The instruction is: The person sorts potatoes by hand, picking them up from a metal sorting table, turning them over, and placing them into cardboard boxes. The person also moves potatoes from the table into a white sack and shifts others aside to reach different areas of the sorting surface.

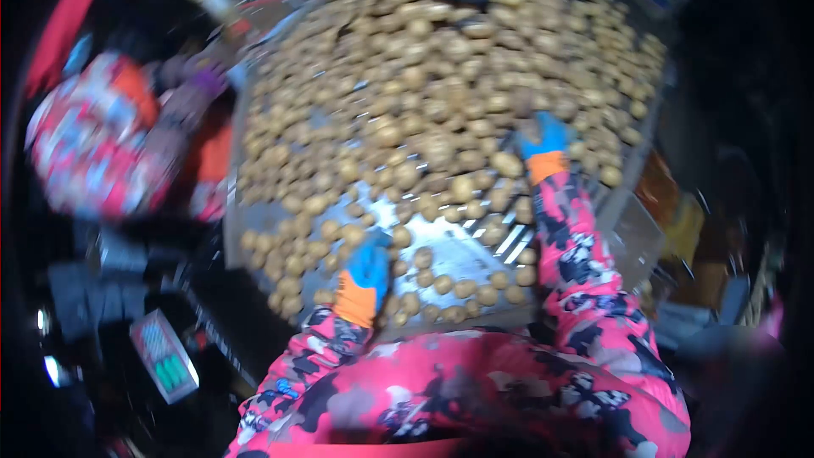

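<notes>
Pink patterned clothing (85,157) covers a person at far left, with a box of green things (165,356) lower down. Next comes the left hand (367,265), in a blue glove with an orange cuff, at the near side of the potatoes (437,110). Blur hides its fingers: I cannot tell whether they are spread or pinching one. The potatoes cover most of the metal surface (445,242), thinning at the near side where bare metal and slots (513,242) show. A broad sweep there could send loose ones rolling over the near edge. Farther right, the right hand (543,133), gloved alike, reaches deeper among them, its grip equally unclear; a hard pull could set neighbours tumbling. Beyond lies a yellow thing (684,227), too blurred to name.
</notes>
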The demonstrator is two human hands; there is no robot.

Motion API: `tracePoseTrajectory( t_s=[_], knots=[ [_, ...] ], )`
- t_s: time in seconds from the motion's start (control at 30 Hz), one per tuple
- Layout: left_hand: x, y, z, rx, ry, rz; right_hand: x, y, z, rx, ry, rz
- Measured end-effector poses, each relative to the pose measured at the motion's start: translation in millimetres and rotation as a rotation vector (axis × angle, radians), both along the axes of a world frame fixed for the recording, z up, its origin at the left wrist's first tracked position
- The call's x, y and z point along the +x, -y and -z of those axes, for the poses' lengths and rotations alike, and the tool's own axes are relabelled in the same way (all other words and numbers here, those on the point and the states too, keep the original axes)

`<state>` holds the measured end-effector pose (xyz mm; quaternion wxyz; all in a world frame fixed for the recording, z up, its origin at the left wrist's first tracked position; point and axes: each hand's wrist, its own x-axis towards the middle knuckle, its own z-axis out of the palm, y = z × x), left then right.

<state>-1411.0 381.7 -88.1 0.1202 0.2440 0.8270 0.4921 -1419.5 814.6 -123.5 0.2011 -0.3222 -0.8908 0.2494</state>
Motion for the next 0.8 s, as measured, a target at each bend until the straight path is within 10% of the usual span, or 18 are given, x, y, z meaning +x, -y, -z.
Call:
tracePoseTrajectory(
  t_s=[0.07, 0.17, 0.3, 0.4, 0.5, 0.53, 0.6, 0.67, 0.7, 0.73, 0.8],
  knots=[
    [-41.7, -51.0, -9.9, 0.113, -0.051, -0.032, 42.7, 27.3, -32.8, -0.196, -0.156, -0.034],
    [-92.0, -130.0, -40.4, -0.118, -0.515, 0.088, 111.5, 92.0, -58.2, -1.315, -0.365, 0.072],
    [-121.1, -193.1, -20.5, -0.433, -0.541, 0.271, 174.9, 85.1, -24.5, -1.741, -0.462, -0.21],
    [-115.3, -195.0, -20.0, -0.455, -0.559, 0.232, 185.1, 50.6, -54.0, -1.144, -0.604, -0.27],
    [-109.0, -182.4, -36.2, -0.503, -0.455, 0.284, 213.9, -8.7, -117.4, -1.377, -0.767, 0.52],
    [-109.5, -175.4, -25.6, -0.468, -0.458, 0.307, 229.3, -54.5, -93.8, -1.017, -0.811, 0.405],
    [-100.0, -156.2, -23.5, -0.342, -0.481, 0.324, 247.5, -115.7, -83.4, -1.188, -1.174, 0.343],
    [-73.9, -125.2, -33.0, -0.227, -0.394, 0.289, 253.9, -124.2, -63.8, -0.563, -0.575, 0.465],
    [-62.7, -106.2, -30.5, -0.128, -0.275, 0.23, 246.3, -126.1, -56.5, -0.341, -0.382, 0.476],
    [-46.3, -88.6, -41.7, 0.011, -0.182, 0.18, 240.1, -124.7, -69.0, -0.753, -0.729, 0.453],
    [-26.7, -53.9, -56.2, 0.454, 0.852, 0.068, 225.8, -130.2, -34.8, -0.597, -0.359, 0.012]
  ],
)
